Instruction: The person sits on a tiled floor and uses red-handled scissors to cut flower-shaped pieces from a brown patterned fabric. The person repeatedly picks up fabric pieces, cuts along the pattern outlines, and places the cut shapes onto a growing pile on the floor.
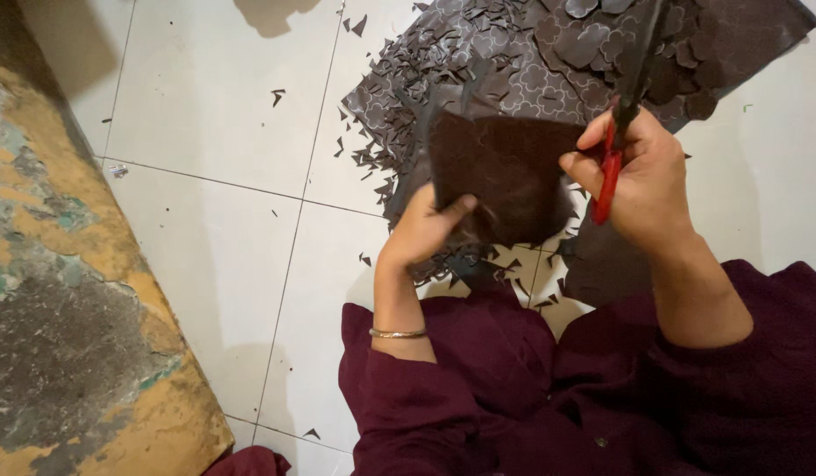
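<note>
Littering white tiled floor [223,256]: dark scraps [373,150]

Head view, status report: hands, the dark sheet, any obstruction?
Left hand grips dark sheet. Right hand holds red-handled scissors at its edge. Scraps on floor, none blocking.

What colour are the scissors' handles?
Red: the scissors' handles show in the right hand, in the head view.

Home craft floor, tiles [214,97], fabric scraps [382,132]
</note>
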